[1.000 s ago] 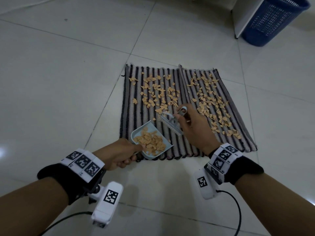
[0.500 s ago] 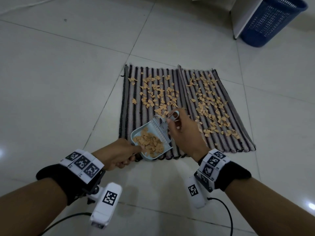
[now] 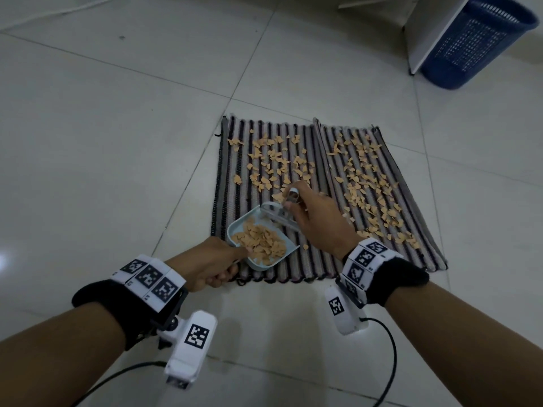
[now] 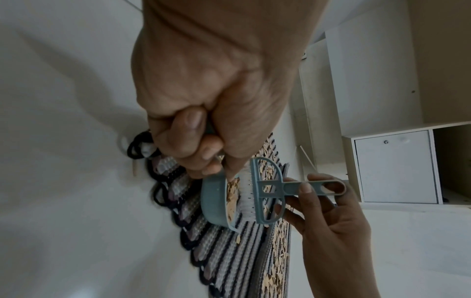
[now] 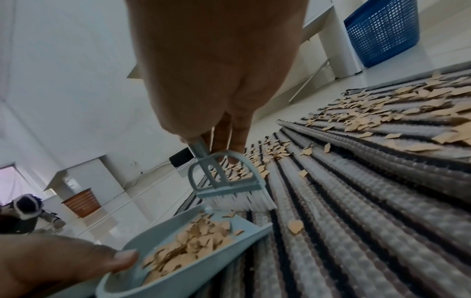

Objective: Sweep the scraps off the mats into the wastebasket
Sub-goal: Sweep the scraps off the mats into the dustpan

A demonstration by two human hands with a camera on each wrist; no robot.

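Note:
Two striped mats [image 3: 293,259] lie side by side on the tiled floor, strewn with tan paper scraps [image 3: 279,163]. My left hand [image 3: 211,262] grips the handle of a pale blue dustpan [image 3: 235,233] that rests on the left mat's near edge and holds a heap of scraps [image 5: 193,240]. My right hand [image 3: 314,218] pinches the handle of a small blue brush [image 4: 265,191], whose white bristles [image 5: 242,201] sit at the dustpan's far lip. The blue wastebasket [image 3: 482,39] stands at the far right.
A white cabinet panel [image 3: 426,30] stands beside the wastebasket. White furniture with a drawer [image 4: 395,167] shows in the left wrist view. Cables trail from both wrist cameras across the floor. A loose scrap [image 3: 305,247] lies on the mat just right of the dustpan.
My right hand has drawn the brush left and toward me, from the mat's middle to the dustpan's mouth. The dustpan has hardly moved.

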